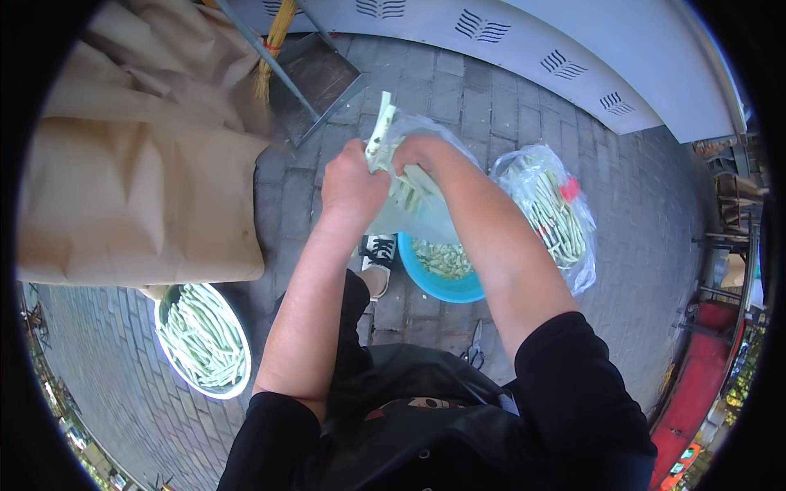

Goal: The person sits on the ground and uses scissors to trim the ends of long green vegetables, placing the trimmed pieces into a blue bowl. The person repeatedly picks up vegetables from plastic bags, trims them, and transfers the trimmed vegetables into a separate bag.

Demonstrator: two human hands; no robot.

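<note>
My left hand (356, 178) is closed on pale green beans, whose ends stick up past the thumb, and on the rim of a clear plastic bag (411, 218). The fingers of my right hand (420, 150) reach into that bag, bent over the green beans inside; whether they grip any is hidden. Under the bag stands a turquoise basin (451, 293) holding cut bean pieces (445, 261). To its right lies another clear plastic bag (586, 279) with long green beans (556, 215) and a red patch on it.
A white-rimmed bowl (249, 362) of long beans stands at lower left, beside a table or box covered in brown material (141, 202). Scissors (474, 353) lie on the paving near me. A dustpan (313, 80) and straw broom (276, 43) stand at the top, near a white vented cabinet (424, 21).
</note>
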